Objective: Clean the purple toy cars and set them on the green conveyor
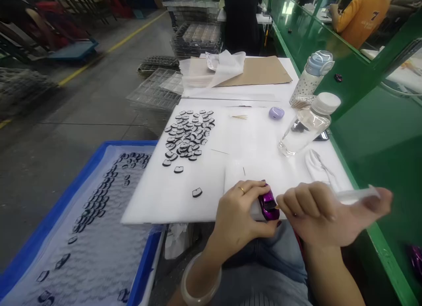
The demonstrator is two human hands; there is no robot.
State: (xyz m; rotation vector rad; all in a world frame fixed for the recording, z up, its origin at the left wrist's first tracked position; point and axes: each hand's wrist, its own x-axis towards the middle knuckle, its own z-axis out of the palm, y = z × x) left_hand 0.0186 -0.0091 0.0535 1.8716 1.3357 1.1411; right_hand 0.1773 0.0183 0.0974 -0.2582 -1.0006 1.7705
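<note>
My left hand [239, 220] is closed around a shiny purple toy car [269, 205] at the table's front edge, fingers on its far end and thumb near its close end. Close against the car's right side is my right hand [316, 211], its fingers curled in and its thumb stretched out to the right. A small tan tip pokes from those fingers toward the car's dark window; what it belongs to is hidden. Something thin and white [358, 194] lies along the right thumb. Left of my hands, a single small dark-edged piece [197, 192] lies on the white table [165, 196].
Many similar dark-edged pieces [187, 136] spread over the table's left side. A blue-rimmed tray [89, 167] with more sits lower left. To the right stand a clear bottle [305, 128], a dotted flask [310, 75] and a purple case [276, 113], beside a green partition [369, 134].
</note>
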